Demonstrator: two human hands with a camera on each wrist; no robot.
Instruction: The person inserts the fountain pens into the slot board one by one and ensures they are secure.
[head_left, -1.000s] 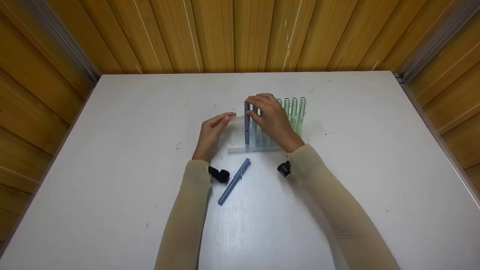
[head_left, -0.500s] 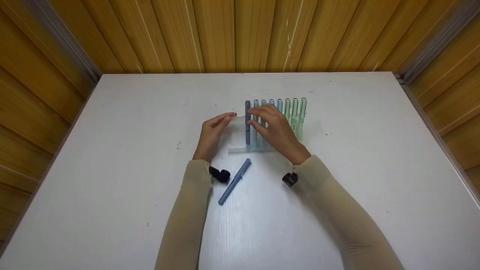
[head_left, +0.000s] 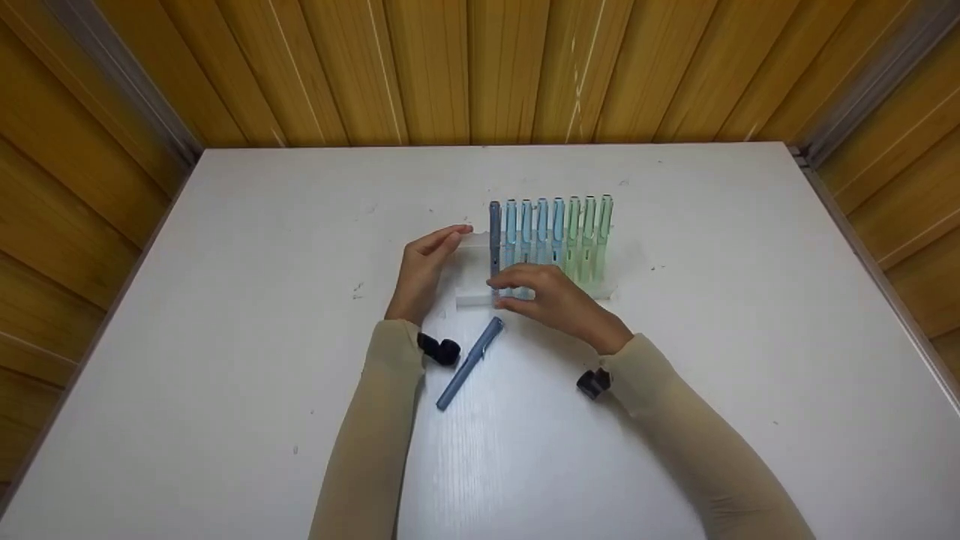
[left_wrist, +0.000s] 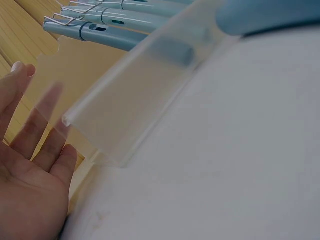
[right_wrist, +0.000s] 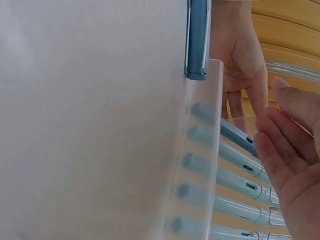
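Observation:
A frosted, see-through pen stand (head_left: 472,301) holds a row of upright capped pens. At the left of the row is a dark blue pen (head_left: 495,225), followed by several light blue pens (head_left: 526,214) and green pens (head_left: 589,214). My left hand (head_left: 420,270) stays at the stand's left end; in the left wrist view some fingers (left_wrist: 34,131) show through its clear back panel. My right hand (head_left: 559,300) is in front of the row, fingers bent and apart, holding nothing. A loose blue pen (head_left: 470,364) lies slantwise on the table before the stand.
The white table (head_left: 262,315) carries small dark marks. Yellow wood-look panels (head_left: 502,75) rise behind and at both sides. A small black wrist camera (head_left: 439,349) sits on the left sleeve, close to the loose pen, and another black camera (head_left: 594,383) on the right sleeve.
My right hand has come down from the top of the dark blue pen to the stand's base, uncovering the light blue pens. The left hand and the loose pen have stayed put.

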